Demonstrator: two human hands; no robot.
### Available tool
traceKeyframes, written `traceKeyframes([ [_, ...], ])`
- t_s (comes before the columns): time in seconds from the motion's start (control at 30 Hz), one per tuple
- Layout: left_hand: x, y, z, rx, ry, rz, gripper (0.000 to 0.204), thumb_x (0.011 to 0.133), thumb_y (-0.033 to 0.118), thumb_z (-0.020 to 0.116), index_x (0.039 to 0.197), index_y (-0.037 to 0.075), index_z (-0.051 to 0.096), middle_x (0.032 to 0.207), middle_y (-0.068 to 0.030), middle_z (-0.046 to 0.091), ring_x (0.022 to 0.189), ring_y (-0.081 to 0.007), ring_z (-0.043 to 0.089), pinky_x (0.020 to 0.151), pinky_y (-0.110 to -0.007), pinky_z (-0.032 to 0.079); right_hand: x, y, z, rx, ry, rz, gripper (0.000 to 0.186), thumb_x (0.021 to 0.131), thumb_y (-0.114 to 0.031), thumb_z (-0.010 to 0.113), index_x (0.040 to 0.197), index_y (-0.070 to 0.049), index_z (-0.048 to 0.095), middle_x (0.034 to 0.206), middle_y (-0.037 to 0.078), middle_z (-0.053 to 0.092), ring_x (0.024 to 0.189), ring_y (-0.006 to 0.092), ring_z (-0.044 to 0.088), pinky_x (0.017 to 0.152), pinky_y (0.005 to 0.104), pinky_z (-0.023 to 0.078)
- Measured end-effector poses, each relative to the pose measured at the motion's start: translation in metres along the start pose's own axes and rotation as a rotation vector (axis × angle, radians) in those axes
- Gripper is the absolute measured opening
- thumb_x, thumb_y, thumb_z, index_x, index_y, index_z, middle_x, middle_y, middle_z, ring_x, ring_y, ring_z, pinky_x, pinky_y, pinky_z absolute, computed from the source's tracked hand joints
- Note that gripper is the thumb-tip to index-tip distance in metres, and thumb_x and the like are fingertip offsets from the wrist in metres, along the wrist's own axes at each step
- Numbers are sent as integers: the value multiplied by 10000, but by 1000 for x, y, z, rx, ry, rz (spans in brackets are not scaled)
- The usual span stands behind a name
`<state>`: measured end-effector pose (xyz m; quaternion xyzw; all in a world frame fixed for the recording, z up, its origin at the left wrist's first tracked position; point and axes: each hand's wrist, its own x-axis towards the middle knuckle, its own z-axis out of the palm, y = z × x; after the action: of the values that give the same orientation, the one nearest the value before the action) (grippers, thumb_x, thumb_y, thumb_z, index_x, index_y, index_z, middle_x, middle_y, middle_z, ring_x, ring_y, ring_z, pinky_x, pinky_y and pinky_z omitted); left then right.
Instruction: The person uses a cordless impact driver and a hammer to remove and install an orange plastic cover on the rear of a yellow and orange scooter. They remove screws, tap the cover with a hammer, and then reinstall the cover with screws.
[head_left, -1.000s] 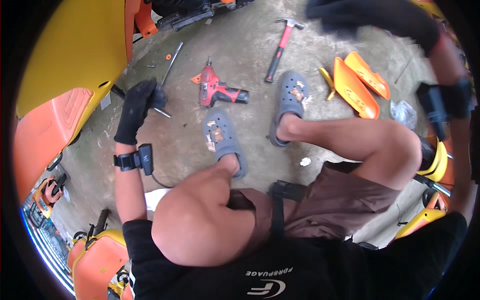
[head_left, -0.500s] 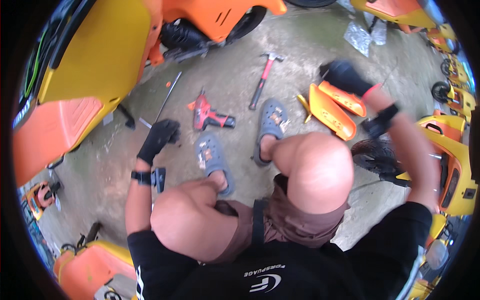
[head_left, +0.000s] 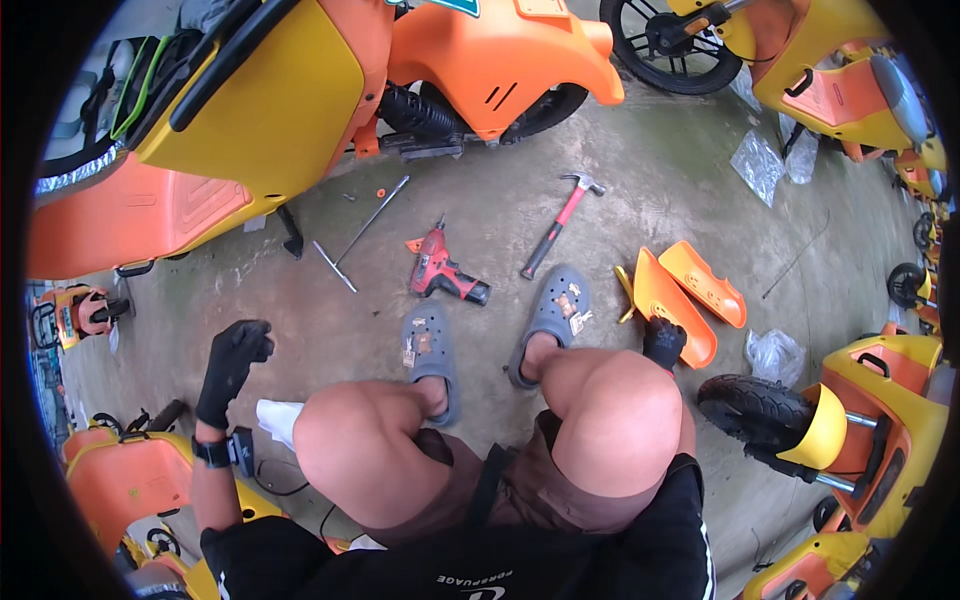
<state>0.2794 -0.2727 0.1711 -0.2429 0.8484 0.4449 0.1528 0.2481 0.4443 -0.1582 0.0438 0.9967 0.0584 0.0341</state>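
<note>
My left hand [head_left: 233, 365], in a black glove, hangs over the floor left of my knee. Its fingers are curled and nothing shows in them. My right hand [head_left: 663, 343], also gloved, is just beyond my right knee. It overlaps the near part of a long orange plastic cover [head_left: 675, 305]; its fingers are bent, and what they hold, if anything, is hidden. A second orange cover [head_left: 705, 284] lies alongside, with a narrow yellow piece [head_left: 625, 295] on the other side. Ahead of my feet lie a red cordless drill [head_left: 440, 270] and a claw hammer [head_left: 560, 225].
A metal T-handle wrench [head_left: 365, 232] lies left of the drill. Yellow-and-orange scooters stand around: a large one [head_left: 260, 110] at far left, another [head_left: 860, 420] at right with its front tyre [head_left: 750, 410] near my knee. Clear plastic bags [head_left: 773, 357] lie on the concrete floor.
My right hand has come back from beyond the orange covers to their near end. My left hand has moved outward to the left. The whole view has shifted, showing more of the far scooters.
</note>
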Motion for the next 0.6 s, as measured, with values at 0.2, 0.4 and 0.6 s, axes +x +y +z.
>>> traceKeyframes([
  [0.2, -86, 59, -6, -54, -103, 43, 255, 1007, 207, 579, 1112, -7, 670, 802, -82, 696, 688, -147, 666, 703, -273, 530, 0, -1, -98, 486, 116, -215, 198, 856, -94, 651, 1049, -64, 676, 891, 162, 672, 842, 347, 637, 746, 462, 468],
  [0.4, -22, 73, 76, 144, -161, 390, 375, 944, 146, 674, 1283, -2, 613, 1093, -83, 666, 918, -156, 675, 805, -290, 536, 81, -32, -265, 1005, -285, -614, 350, 981, -183, 621, 1304, -48, 621, 1115, 176, 688, 1017, 280, 647, 920, 402, 491],
  [0.6, 49, 142, 183, -164, -222, 835, 578, 871, 169, 761, 1380, 10, 537, 1253, -73, 630, 1087, -110, 578, 931, -306, 490, 157, -144, -368, 887, -616, -1082, 406, 976, -285, 644, 1288, -26, 623, 1159, 150, 690, 1008, 197, 620, 936, 347, 482],
])
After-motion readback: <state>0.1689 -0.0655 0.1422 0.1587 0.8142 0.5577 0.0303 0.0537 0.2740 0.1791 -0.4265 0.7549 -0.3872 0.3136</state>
